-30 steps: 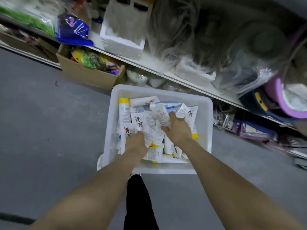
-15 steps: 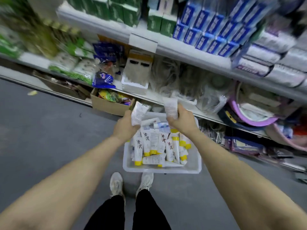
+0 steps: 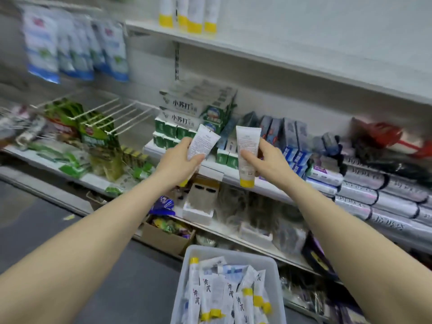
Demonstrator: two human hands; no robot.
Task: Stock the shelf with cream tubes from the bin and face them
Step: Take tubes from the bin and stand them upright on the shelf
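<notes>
Four yellow-capped cream tubes [image 3: 188, 14] already stand upright, caps down, on the top shelf [image 3: 268, 51], grouped at its left end; the long run of that shelf to their right looks unfilled, so stocking appears barely started. Many more tubes lie heaped in the translucent bin [image 3: 184, 279] on the floor below, suggesting most of the job is left. Middle shelf [image 3: 236, 175] sits between the hands and the top shelf, crowded with green-and-white toothpaste boxes [image 3: 194, 113] and blue cartons [image 3: 294, 141] that jut forward in the lifting path. Left of these, wire pegs [image 3: 112, 115] carry green packets. Left hand [image 3: 180, 163] grips one tube [image 3: 203, 143], tilted, printed back toward the camera. Right hand [image 3: 264, 160] grips a second tube [image 3: 245, 153], near upright, cap down. Both tubes are held in front of the middle shelf, well below the top shelf, not yet placed or faced.
</notes>
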